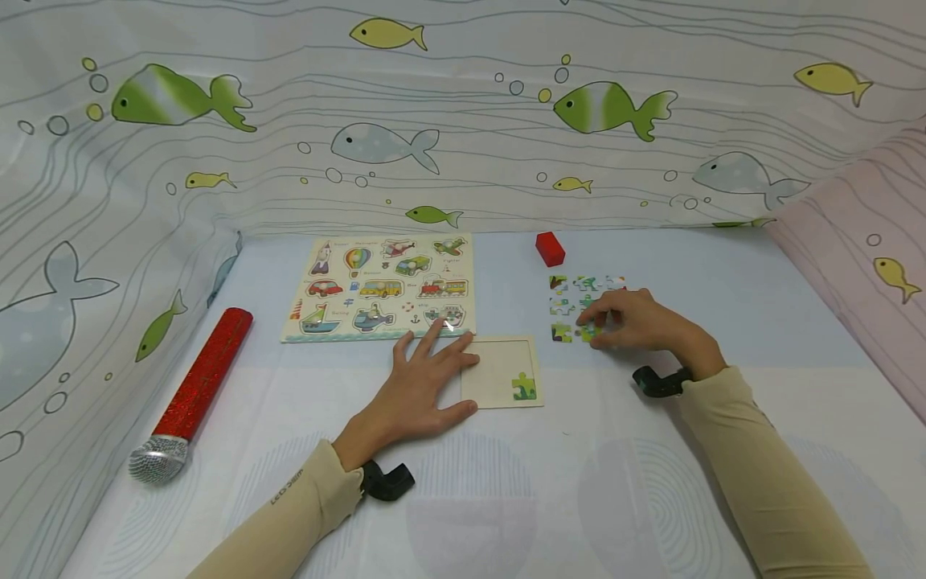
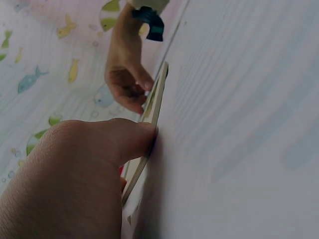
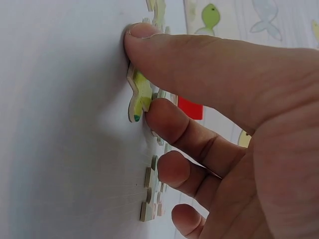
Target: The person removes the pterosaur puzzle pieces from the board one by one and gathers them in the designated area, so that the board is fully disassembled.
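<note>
My left hand [image 1: 415,394] lies with fingers spread over the left side of a small wooden puzzle tray [image 1: 499,399], thumb [image 2: 134,142] on its edge. One green jigsaw piece [image 1: 524,387] sits in the tray's lower right corner. To the right, several jigsaw pieces [image 1: 560,306] lie in loose rows on the table. Over them, my right hand [image 1: 637,322] pinches a yellow-green jigsaw piece [image 3: 142,92] between thumb and index finger, close to the table surface. The other right fingers curl loosely beside the row. Part of that piece is hidden by the thumb.
A larger picture puzzle board [image 1: 347,310] with vehicles lies behind my left hand. A red block [image 1: 550,249] stands behind the pieces. At the left rests a red toy microphone [image 1: 202,374]. Fish-patterned cloth [image 1: 477,88] rises at the back and sides.
</note>
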Action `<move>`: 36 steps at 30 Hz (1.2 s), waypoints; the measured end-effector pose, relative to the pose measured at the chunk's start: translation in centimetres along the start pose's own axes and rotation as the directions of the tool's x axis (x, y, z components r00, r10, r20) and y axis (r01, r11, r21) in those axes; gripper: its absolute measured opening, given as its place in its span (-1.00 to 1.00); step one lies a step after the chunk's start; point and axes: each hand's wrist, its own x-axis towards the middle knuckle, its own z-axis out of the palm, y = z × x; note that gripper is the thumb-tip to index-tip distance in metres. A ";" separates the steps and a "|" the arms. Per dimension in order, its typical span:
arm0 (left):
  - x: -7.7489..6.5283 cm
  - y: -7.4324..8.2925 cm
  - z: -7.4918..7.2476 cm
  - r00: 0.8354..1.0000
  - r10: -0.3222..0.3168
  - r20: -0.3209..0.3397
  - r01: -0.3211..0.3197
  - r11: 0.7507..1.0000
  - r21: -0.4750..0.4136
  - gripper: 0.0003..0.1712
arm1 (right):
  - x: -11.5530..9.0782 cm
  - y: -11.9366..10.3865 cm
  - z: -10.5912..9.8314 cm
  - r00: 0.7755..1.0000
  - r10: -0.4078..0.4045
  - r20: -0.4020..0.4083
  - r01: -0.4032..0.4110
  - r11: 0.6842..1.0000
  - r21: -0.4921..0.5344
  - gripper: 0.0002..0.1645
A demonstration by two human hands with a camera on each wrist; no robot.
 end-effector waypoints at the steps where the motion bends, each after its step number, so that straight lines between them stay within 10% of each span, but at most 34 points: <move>1: 0.0 0.0 0.0 1.000 0.000 0.000 0.000 1.000 0.000 -0.27 | 0.0 0.0 0.0 1.000 0.000 0.000 0.000 1.000 -0.001 -0.66; 36: 0.0 0.0 0.1 1.000 0.004 -0.003 -0.003 1.000 0.018 -0.28 | 0.2 -0.6 0.0 0.999 -0.019 -0.034 0.019 1.000 0.003 -0.51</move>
